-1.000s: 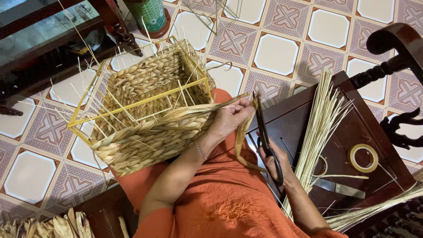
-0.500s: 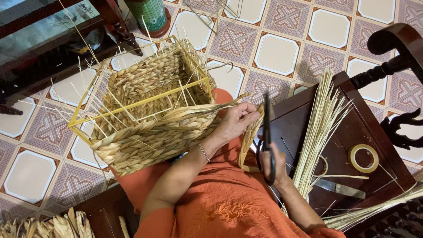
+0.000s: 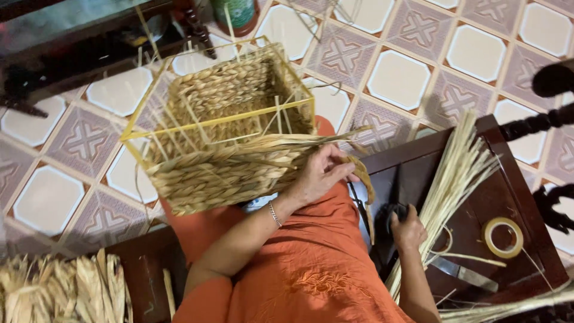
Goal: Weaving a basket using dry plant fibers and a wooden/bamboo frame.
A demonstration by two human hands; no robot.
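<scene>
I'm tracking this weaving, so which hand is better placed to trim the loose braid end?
Right. The right hand grips the scissors beside the braid end, while the left hand pinches it at the basket.

woven basket (image 3: pixel 227 149) | straw braid on yellow frame, tilted on lap | black scissors (image 3: pixel 391 212) | upright beside it

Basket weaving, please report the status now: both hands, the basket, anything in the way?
Left hand pinches a woven strand at the basket edge. Right hand grips black scissors beside the strand. Loose reed bundle lies close by the right hand.
</scene>
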